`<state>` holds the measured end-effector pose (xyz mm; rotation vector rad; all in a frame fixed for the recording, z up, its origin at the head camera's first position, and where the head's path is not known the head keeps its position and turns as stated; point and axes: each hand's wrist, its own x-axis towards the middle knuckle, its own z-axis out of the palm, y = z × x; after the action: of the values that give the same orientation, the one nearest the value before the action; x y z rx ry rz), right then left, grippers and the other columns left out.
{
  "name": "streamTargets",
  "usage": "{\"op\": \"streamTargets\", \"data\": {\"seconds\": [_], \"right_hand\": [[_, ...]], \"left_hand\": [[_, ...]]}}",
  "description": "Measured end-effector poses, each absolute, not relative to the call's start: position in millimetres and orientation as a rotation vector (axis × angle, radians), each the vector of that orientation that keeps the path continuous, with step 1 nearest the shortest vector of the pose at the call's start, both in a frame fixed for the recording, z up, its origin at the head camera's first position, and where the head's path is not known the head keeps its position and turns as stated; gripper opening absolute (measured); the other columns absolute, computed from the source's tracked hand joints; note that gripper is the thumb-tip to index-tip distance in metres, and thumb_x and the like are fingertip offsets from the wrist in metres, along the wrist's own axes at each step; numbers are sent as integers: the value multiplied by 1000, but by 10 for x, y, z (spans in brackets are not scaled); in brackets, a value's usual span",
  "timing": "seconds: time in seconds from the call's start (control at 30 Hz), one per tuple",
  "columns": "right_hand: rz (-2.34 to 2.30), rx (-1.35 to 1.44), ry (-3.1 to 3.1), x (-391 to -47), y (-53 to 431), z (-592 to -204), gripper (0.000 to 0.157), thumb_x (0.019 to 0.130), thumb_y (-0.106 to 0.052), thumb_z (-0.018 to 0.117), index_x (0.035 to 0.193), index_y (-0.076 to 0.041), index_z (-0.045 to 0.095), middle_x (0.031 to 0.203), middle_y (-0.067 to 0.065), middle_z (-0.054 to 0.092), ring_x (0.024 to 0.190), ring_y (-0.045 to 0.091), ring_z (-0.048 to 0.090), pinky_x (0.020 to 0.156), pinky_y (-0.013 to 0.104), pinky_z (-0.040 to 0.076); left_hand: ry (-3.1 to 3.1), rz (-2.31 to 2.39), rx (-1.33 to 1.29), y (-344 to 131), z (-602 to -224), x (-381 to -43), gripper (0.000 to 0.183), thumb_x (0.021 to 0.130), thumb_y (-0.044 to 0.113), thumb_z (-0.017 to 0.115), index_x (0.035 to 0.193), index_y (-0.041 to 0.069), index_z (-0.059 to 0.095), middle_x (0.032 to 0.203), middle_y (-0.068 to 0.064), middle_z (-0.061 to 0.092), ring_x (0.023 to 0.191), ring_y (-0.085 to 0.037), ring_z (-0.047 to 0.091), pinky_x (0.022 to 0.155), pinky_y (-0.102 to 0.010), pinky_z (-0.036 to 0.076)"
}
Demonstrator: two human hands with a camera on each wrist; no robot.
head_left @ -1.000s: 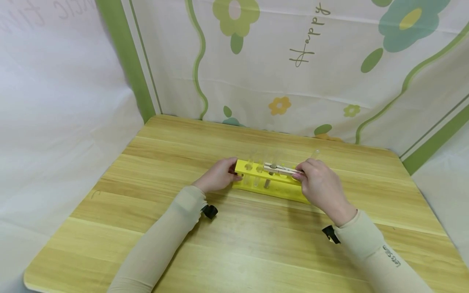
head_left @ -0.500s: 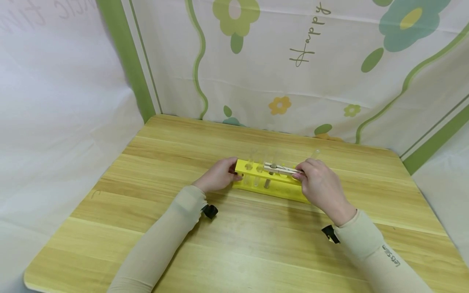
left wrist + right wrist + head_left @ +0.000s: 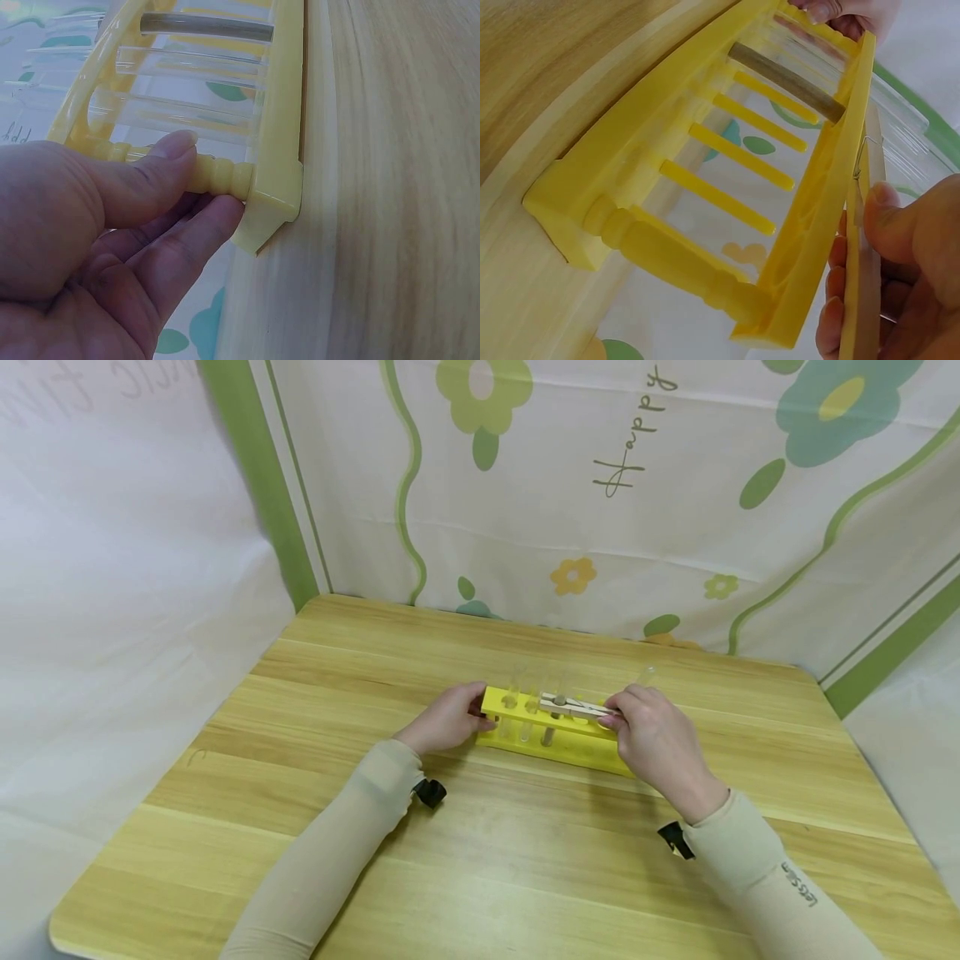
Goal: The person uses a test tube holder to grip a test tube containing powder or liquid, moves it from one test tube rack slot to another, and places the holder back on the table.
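A yellow test tube rack (image 3: 572,752) stands on the table. My left hand (image 3: 448,720) grips its left end post (image 3: 217,174) between thumb and fingers. My right hand (image 3: 660,743) holds a wooden test tube clamp (image 3: 864,277) lying along the top plate. The clamp's far end is at the upper part of a tube with grey-brown contents (image 3: 787,82); whether it pinches the glass, I cannot tell. That tube sits in the rack. Clear test tubes (image 3: 180,112) stand in the holes to its left.
Bare yellow pegs (image 3: 742,154) line the rack's right half. A clear rounded glass tip (image 3: 647,672) shows behind my right hand. The wooden table (image 3: 480,860) meets a patterned curtain (image 3: 525,527) at the back. Black wrist mounts (image 3: 431,793) are on both forearms.
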<state>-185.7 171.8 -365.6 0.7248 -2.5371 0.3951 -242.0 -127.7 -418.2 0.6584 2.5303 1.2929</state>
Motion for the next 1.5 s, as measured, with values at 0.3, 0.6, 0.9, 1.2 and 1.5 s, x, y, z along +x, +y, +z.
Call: {"op": "streamTargets", "data": {"seconds": [0.3, 0.6, 0.9, 1.2, 1.5], "right_hand": [[390, 733, -2531, -1854, 1725, -3671, 8, 87, -4, 75, 90, 2, 71, 84, 9, 66, 74, 28, 61, 60, 42, 54], [401, 726, -2528, -1829, 1725, -3699, 8, 86, -3, 75, 89, 1, 70, 83, 9, 65, 72, 27, 59, 58, 40, 52], [420, 725, -2524, -1820, 1726, -3711, 6, 86, -1, 75, 88, 2, 70, 83, 9, 62, 73, 27, 57, 60, 39, 52], [428, 723, -2521, -1810, 1715, -3727, 5, 86, 0, 75, 88, 2, 70, 83, 9, 62, 73, 28, 57, 62, 39, 52], [470, 690, -2511, -1818, 1694, -3734, 6, 83, 4, 76, 85, 4, 70, 81, 10, 63, 72, 27, 57, 62, 39, 52]], "left_hand": [[2530, 1292, 650, -1276, -4173, -2414, 18, 92, 8, 70, 105, 12, 59, 98, 1, 64, 92, -15, 62, 81, -31, 53], [2524, 1299, 649, -1278, -4165, -2405, 18, 93, 7, 70, 106, 13, 59, 99, 2, 64, 93, -15, 62, 82, -31, 53], [2528, 1297, 651, -1274, -4163, -2405, 19, 92, 7, 70, 107, 13, 60, 99, 2, 64, 92, -14, 62, 82, -30, 53], [2516, 1306, 653, -1277, -4161, -2397, 18, 93, 6, 70, 105, 12, 59, 99, 1, 64, 93, -15, 62, 81, -30, 53], [2537, 1285, 643, -1271, -4146, -2393, 19, 92, 7, 71, 107, 13, 60, 98, 2, 64, 91, -14, 62, 81, -30, 53]]}}
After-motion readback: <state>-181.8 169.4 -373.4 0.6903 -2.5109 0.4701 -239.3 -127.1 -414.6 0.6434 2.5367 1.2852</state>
